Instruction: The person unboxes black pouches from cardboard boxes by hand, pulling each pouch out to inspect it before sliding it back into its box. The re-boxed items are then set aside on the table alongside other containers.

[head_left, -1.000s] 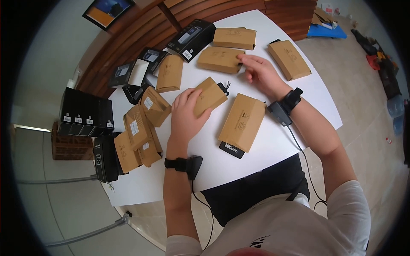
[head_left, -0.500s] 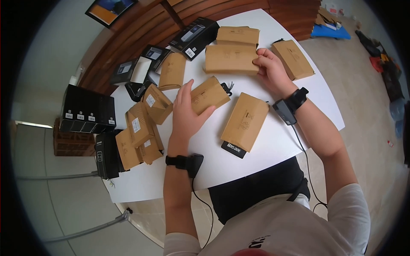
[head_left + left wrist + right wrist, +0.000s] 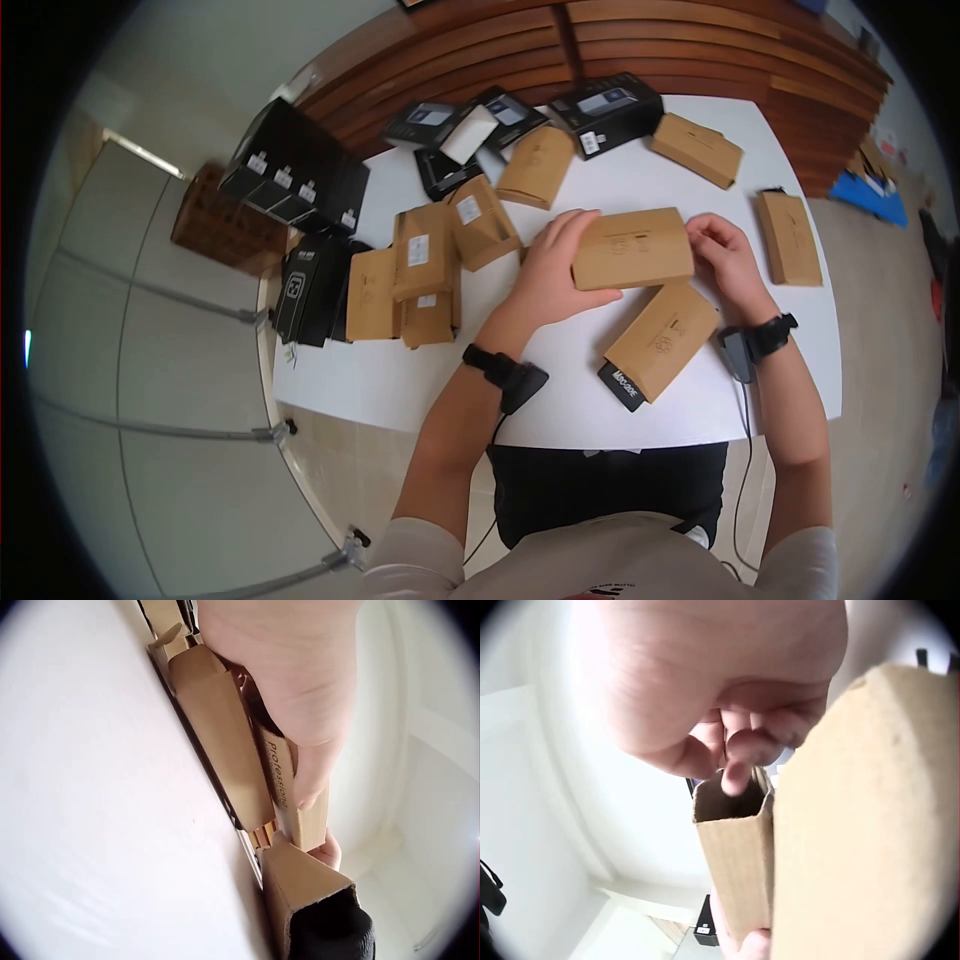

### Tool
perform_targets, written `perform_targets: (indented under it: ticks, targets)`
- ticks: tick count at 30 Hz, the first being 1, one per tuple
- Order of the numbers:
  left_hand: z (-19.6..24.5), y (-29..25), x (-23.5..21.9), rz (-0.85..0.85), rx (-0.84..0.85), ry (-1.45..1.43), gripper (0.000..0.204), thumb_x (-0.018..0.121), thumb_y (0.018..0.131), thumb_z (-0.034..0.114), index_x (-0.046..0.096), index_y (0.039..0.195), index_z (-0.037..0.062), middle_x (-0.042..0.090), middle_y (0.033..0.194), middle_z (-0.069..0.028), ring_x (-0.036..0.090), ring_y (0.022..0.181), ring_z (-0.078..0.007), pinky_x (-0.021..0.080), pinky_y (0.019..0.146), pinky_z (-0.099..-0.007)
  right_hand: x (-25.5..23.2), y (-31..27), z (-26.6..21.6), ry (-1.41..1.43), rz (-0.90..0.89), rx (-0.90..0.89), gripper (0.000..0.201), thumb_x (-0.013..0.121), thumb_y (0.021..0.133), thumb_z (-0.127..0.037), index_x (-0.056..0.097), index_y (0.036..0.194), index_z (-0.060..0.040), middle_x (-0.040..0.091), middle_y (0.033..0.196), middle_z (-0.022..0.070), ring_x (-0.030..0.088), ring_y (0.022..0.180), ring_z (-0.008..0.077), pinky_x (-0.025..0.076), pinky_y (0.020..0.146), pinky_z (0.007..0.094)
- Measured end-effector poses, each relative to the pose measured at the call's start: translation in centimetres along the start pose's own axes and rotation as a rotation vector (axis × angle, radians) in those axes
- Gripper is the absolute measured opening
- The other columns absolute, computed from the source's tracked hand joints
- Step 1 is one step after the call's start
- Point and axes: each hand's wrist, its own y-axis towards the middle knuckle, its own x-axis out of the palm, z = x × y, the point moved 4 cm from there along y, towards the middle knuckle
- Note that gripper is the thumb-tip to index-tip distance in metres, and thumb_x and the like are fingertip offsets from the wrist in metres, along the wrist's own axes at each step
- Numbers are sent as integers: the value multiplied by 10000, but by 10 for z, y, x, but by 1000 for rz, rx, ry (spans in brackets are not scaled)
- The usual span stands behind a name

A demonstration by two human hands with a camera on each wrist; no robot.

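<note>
A brown cardboard box point(image 3: 632, 250) is raised over the table, its left end gripped by my left hand point(image 3: 555, 265). In the left wrist view the thumb presses along its printed side point(image 3: 279, 772). My right hand point(image 3: 730, 265) is at the box's right end with fingers bent. The right wrist view shows that end as an open mouth point(image 3: 731, 802), one fingertip dipping into it; whether these fingers pinch anything, I cannot tell. Just below lies another cardboard box point(image 3: 665, 340), a black block with white lettering point(image 3: 622, 385) sticking out of its near end.
Several brown boxes point(image 3: 425, 250) are piled at the left, beside upright black boxes point(image 3: 300, 180). Printed black boxes point(image 3: 605, 112) line the back of the white table point(image 3: 560, 400). One brown box point(image 3: 790, 238) lies near the right edge, another point(image 3: 697, 150) at the back.
The right hand has brought the box from the back towards me. The left hand has left the smaller box and now grips this one. The head view has also swung left.
</note>
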Motion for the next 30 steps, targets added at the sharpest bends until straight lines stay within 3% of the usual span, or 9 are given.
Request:
perform_targets:
  ticks: [1,5,9,11,14,30]
  targets:
    - [0,0,0,-19,-18,-27,917,906,606,209,459,1388,41,487,1359,-171,482,1286,-343,414,1065,-428,-2,1,1,-144,92,6,169,604,955,-100,652,1099,-26,644,885,-31,573,796,41,462,741,206]
    - [-1,-1,-1,-16,8,7,903,898,622,234,461,1392,55,478,1373,-166,482,1285,-338,421,1058,-429,12,-5,-3,-269,0,96,297,663,943,-138,648,1197,17,665,917,-30,581,822,43,471,761,207]
    - [0,-1,-1,-54,7,0,889,879,640,307,463,1396,92,459,1390,-130,437,1297,-339,361,1091,-459,8,-4,6,-329,-65,87,291,671,935,-148,639,1189,-9,673,977,-10,605,856,58,499,772,234]
    - [3,0,-2,-68,16,15,885,875,645,309,461,1398,93,458,1389,-127,435,1298,-335,358,1094,-459,8,-2,7,-282,-41,41,338,724,887,-124,649,1190,8,541,784,-84,493,724,20,433,684,197]
    - [6,-1,-2,-88,28,52,904,894,629,291,469,1399,79,442,1415,-137,441,1316,-340,381,1087,-442,9,-2,8,-257,-28,21,371,733,876,-117,637,1214,1,494,777,-93,459,715,13,418,677,191]
    - [3,-1,-2,-110,-51,15,941,882,643,286,419,1443,106,422,1437,-157,414,1335,-357,356,1105,-461,13,-2,2,-333,-83,27,452,753,847,-64,601,1268,1,530,809,-93,481,718,2,422,663,185]
